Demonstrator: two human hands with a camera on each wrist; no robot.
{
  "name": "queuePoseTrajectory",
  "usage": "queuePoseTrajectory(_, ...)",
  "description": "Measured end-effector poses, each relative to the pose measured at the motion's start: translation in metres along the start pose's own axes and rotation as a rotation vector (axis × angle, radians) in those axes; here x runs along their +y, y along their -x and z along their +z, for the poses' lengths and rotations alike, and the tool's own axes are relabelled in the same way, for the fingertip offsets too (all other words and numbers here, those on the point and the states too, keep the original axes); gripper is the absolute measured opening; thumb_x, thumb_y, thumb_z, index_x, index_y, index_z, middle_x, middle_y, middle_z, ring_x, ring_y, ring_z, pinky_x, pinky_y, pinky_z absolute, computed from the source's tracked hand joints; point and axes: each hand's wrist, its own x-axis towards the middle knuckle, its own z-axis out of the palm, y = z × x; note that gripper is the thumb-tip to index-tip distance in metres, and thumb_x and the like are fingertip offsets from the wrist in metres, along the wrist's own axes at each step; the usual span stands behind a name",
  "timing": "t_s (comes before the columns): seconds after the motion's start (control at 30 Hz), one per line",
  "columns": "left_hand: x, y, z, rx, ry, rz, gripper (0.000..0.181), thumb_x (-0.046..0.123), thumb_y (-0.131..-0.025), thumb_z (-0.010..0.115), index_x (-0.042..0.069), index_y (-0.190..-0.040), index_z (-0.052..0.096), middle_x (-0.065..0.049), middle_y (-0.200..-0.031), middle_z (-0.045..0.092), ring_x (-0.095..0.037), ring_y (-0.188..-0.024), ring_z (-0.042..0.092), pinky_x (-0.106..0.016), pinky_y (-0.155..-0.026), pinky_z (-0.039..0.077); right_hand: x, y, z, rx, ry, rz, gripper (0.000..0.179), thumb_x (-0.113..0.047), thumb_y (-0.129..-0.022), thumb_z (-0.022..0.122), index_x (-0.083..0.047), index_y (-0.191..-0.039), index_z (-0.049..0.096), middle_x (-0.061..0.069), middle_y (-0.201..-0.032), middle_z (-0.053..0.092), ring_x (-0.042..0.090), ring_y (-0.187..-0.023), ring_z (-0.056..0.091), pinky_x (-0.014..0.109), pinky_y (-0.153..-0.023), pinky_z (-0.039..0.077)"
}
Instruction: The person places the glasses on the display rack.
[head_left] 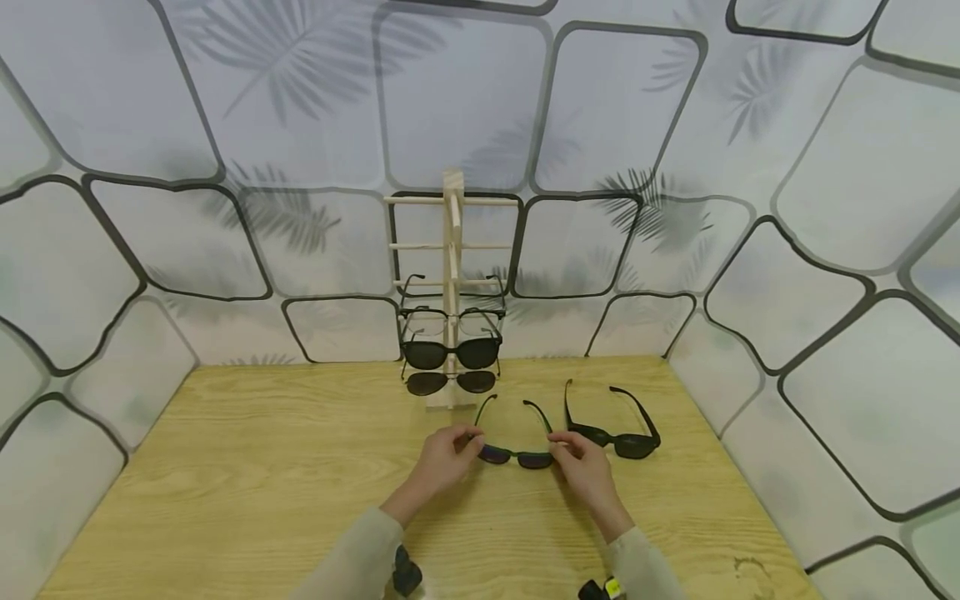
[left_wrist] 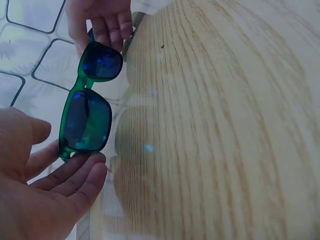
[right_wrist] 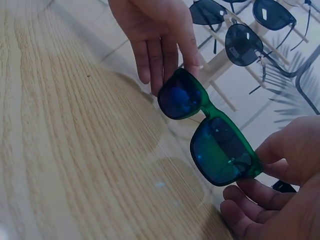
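Observation:
Green-framed sunglasses (head_left: 534,460) with blue-green mirrored lenses are held by both ends, temples spread toward the rack. My left hand (head_left: 442,458) pinches the left end near the hinge, and my right hand (head_left: 587,473) pinches the right end. In the left wrist view the lenses (left_wrist: 87,120) face the camera, the left fingers (left_wrist: 75,182) at the near corner. From the right wrist view, the right thumb and fingers hold the near corner of the same sunglasses (right_wrist: 222,150). They are low over the wooden table (head_left: 300,467); whether they touch it I cannot tell.
Just behind my hands stands a wooden display rack (head_left: 453,225) with several glasses on its lower bars and bare upper bars. Black sunglasses (head_left: 633,446) lie unfolded beside my right hand. Patterned panels (head_left: 330,250) enclose the table's back and sides.

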Motion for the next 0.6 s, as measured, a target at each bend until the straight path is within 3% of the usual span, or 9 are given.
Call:
queuePoseTrajectory(0.17, -0.001, 0.0, 0.0, 0.021, 0.011, 0.008, 0.025, 0.015, -0.106, 0.065, -0.003, -0.12, 0.075, -0.014, -0.108, 0.078, -0.027, -0.095, 0.073, -0.032, -0.08, 0.059, 0.0, 0.0, -0.001, -0.003, -0.021, 0.012, 0.022, -0.014, -0.104, 0.067, -0.004, -0.12, 0.077, 0.012, -0.099, 0.076, 0.013, -0.074, 0.058, 0.023, -0.066, 0.047)
queuePoseTrajectory(0.37, -0.001, 0.0, -0.001, 0.013, 0.024, 0.004, 0.024, 0.014, -0.105, 0.066, -0.002, -0.12, 0.076, -0.014, -0.107, 0.078, -0.027, -0.094, 0.073, -0.03, -0.079, 0.059, 0.001, 0.0, -0.003, -0.021, -0.077, 0.03, 0.024, -0.014, -0.104, 0.067, 0.0, -0.121, 0.076, 0.013, -0.1, 0.076, 0.015, -0.069, 0.062, 0.025, -0.061, 0.051)
queuePoseTrajectory(0.6, 0.009, 0.001, -0.001, 0.023, 0.023, 0.013, 0.025, 0.017, -0.105, 0.066, 0.0, -0.121, 0.077, -0.012, -0.108, 0.079, -0.024, -0.094, 0.073, -0.027, -0.079, 0.059, -0.006, 0.003, -0.011, -0.01, -0.129, 0.014, 0.025, -0.009, -0.105, 0.063, 0.004, -0.123, 0.073, 0.02, -0.111, 0.075, 0.019, -0.077, 0.068, 0.031, -0.066, 0.059)
